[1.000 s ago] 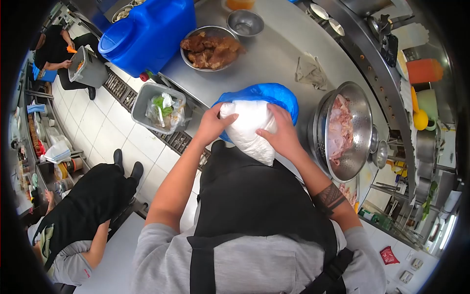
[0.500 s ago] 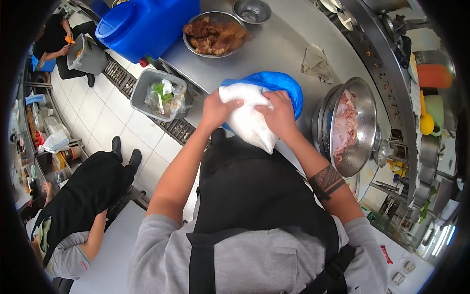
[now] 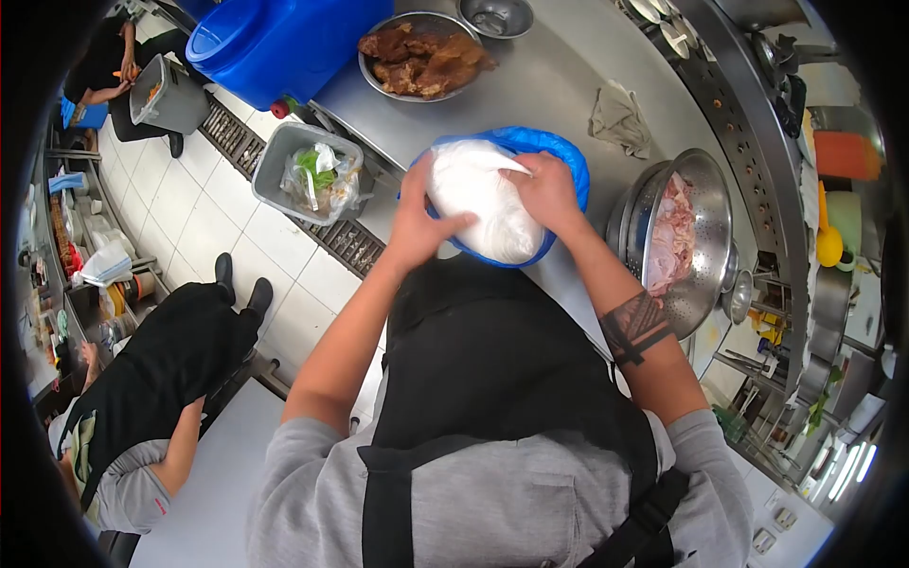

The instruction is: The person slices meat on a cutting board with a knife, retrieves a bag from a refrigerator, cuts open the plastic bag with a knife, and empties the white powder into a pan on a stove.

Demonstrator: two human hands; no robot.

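A rounded white bag [image 3: 478, 194] rests in a blue plastic bag [image 3: 565, 161] at the near edge of the steel counter. Against its left side lies my left hand [image 3: 421, 222], the thumb stretched over the white surface and the fingers partly hidden behind it. My right hand [image 3: 549, 194] pinches a twisted corner of the white bag at its upper right. Blue plastic shows around the top, right and bottom of the white bag.
Beyond are a bowl of browned meat [image 3: 426, 62], a small steel bowl [image 3: 495, 17] and a blue container [image 3: 275, 47]. A cloth [image 3: 618, 118] and a colander of raw meat [image 3: 705, 241] lie right. Left are a waste bin [image 3: 275, 175] and two people.
The white bag's lower end has moved from hanging over the edge to lying within the blue plastic. My left hand has spread along its side; my right hand has pulled up a corner.
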